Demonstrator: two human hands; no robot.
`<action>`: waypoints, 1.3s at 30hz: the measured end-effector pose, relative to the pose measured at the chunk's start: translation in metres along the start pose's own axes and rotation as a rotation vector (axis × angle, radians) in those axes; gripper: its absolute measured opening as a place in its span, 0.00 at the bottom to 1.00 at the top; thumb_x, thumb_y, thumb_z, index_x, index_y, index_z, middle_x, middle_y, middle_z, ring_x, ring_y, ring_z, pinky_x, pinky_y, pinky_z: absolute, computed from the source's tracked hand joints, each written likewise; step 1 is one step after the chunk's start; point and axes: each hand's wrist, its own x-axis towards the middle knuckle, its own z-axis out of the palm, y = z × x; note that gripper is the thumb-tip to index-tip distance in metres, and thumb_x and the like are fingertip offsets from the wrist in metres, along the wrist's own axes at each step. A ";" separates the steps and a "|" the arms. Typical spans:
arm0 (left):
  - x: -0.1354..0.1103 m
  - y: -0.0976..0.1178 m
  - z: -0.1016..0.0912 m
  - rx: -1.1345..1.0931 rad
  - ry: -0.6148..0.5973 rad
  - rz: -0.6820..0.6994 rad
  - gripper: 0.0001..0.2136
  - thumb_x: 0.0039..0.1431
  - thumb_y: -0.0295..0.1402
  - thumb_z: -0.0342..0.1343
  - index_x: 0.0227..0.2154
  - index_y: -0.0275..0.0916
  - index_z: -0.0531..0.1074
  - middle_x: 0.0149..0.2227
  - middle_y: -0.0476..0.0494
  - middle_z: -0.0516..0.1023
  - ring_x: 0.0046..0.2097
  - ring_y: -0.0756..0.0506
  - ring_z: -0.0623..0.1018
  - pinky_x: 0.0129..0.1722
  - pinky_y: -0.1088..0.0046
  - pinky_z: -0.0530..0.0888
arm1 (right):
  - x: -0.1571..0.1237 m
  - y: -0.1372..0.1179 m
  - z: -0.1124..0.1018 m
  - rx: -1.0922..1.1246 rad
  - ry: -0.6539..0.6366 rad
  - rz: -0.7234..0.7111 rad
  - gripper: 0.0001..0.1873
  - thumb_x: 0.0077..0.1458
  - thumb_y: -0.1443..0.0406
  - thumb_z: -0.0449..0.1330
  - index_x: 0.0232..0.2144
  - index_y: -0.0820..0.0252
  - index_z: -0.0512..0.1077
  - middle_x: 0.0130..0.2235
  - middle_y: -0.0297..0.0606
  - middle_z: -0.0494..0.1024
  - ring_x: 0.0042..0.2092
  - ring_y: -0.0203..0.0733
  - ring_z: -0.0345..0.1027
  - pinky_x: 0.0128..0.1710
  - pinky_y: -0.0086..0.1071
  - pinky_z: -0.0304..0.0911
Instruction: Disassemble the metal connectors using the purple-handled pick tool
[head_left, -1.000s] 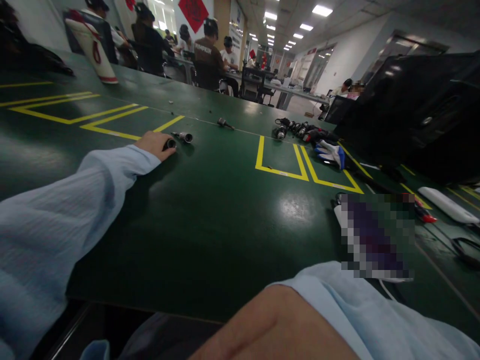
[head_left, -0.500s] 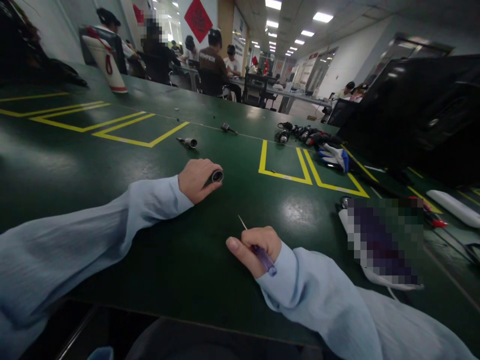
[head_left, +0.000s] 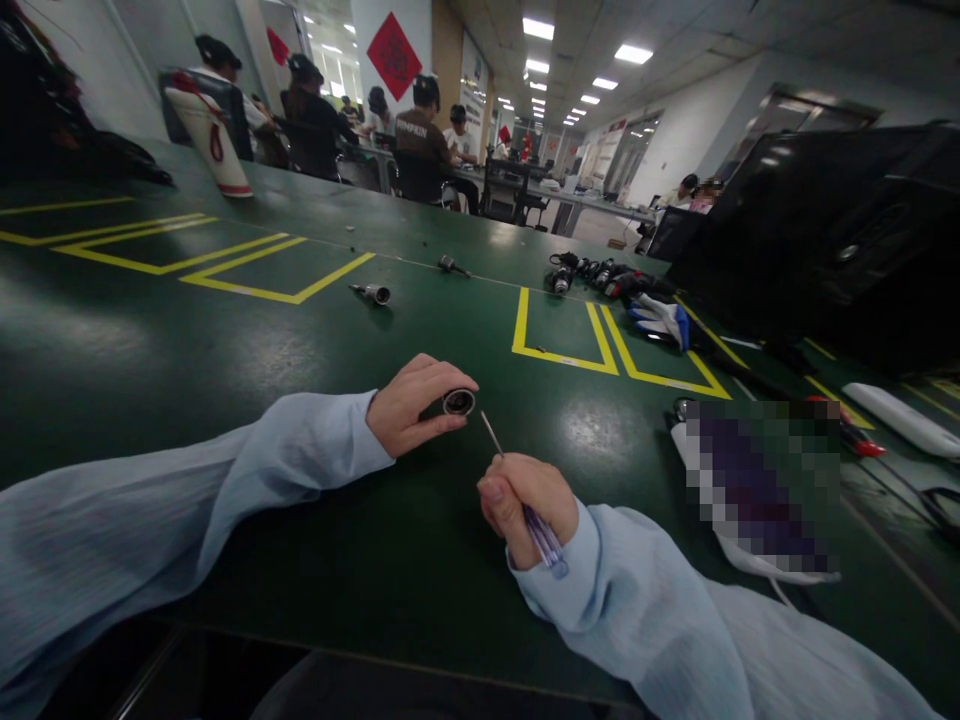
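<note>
Between the thumb and fingers of my left hand point(head_left: 417, 408) is a round metal connector shell point(head_left: 459, 402), its open end turned up toward me. My right hand point(head_left: 534, 508) is wrapped round the clear purplish handle of a screwdriver point(head_left: 546, 545). The thin metal shaft points up and left, its tip just right of the shell and apart from it. Farther off on the green table lie a silver cone-shaped connector part point(head_left: 373, 294) and a smaller dark metal part point(head_left: 451, 266).
Yellow tape point(head_left: 566, 358) marks boxes on the table point(head_left: 300, 560). Dark cabled connectors point(head_left: 562, 278) and a blue-white glove point(head_left: 660, 318) lie at right, near a blurred-out device point(head_left: 757, 490). A white cup point(head_left: 214, 140) stands at far left. People sit at desks behind.
My left hand has moved right and toward me with the connector shell, which is tilted more upward. My right hand has closed more firmly on the screwdriver, bringing its tip nearer the shell.
</note>
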 end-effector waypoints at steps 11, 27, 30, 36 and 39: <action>0.001 0.008 0.007 -0.136 0.017 -0.134 0.14 0.55 0.34 0.49 0.44 0.37 0.62 0.41 0.42 0.68 0.43 0.46 0.70 0.43 0.70 0.68 | 0.010 0.001 -0.001 0.183 -0.089 0.230 0.16 0.56 0.60 0.48 0.23 0.62 0.69 0.16 0.28 0.61 0.17 0.28 0.55 0.18 0.24 0.53; 0.001 0.008 0.006 -0.114 -0.014 -0.168 0.14 0.55 0.34 0.50 0.44 0.38 0.61 0.42 0.42 0.69 0.42 0.46 0.71 0.39 0.71 0.70 | 0.006 -0.002 0.000 0.408 0.015 0.239 0.26 0.46 0.65 0.59 0.10 0.58 0.44 0.13 0.24 0.47 0.16 0.25 0.39 0.15 0.26 0.38; 0.001 0.009 0.005 -0.127 -0.015 -0.145 0.14 0.54 0.34 0.50 0.44 0.38 0.62 0.42 0.42 0.69 0.42 0.46 0.71 0.39 0.70 0.70 | 0.011 -0.002 -0.006 0.579 -0.013 0.410 0.27 0.49 0.52 0.55 0.09 0.58 0.51 0.13 0.25 0.48 0.16 0.27 0.42 0.15 0.27 0.39; 0.001 0.006 0.008 -0.140 0.002 -0.154 0.13 0.53 0.33 0.51 0.42 0.38 0.64 0.41 0.42 0.70 0.42 0.45 0.72 0.38 0.70 0.71 | 0.023 0.000 -0.015 0.558 0.055 0.586 0.29 0.53 0.47 0.45 0.24 0.64 0.73 0.12 0.26 0.56 0.15 0.28 0.48 0.15 0.26 0.43; 0.001 0.005 0.009 -0.157 0.024 -0.153 0.13 0.52 0.32 0.52 0.42 0.37 0.64 0.40 0.42 0.70 0.42 0.46 0.72 0.38 0.70 0.71 | 0.023 0.006 -0.011 0.581 0.209 0.578 0.14 0.49 0.55 0.56 0.26 0.62 0.67 0.14 0.25 0.63 0.14 0.26 0.50 0.14 0.23 0.44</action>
